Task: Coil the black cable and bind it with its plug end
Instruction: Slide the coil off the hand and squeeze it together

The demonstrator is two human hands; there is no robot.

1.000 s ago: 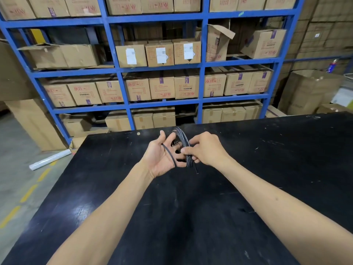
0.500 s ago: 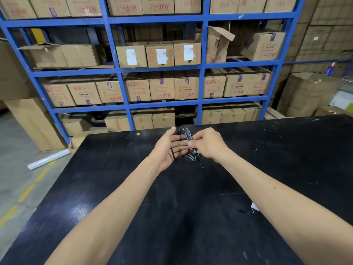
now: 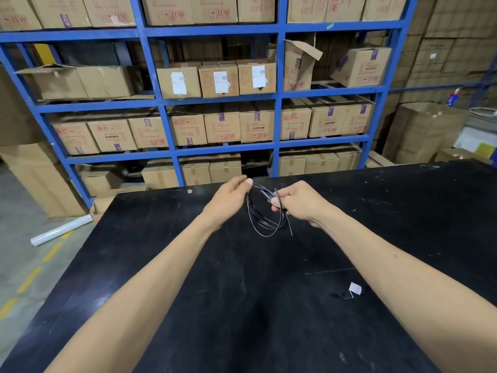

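The thin black cable (image 3: pixel 258 224) is wound into a round coil of several loops, held upright in the air above the black table (image 3: pixel 242 305). My right hand (image 3: pixel 298 203) pinches the coil's right side, and a short loose end sticks down below the fingers. My left hand (image 3: pixel 228 200) is at the coil's upper left, its fingertips touching the top of the loops. I cannot make out the plug end.
A small white tag with a dark piece (image 3: pixel 352 290) lies on the table under my right forearm. Blue shelving (image 3: pixel 172 149) full of cardboard boxes stands behind the table's far edge. A white roll (image 3: pixel 61 230) lies on the floor at left.
Both hands moved away from me toward the far edge. My left hand slid out of the coil, which opened into a wider ring, now held mainly by my right hand.
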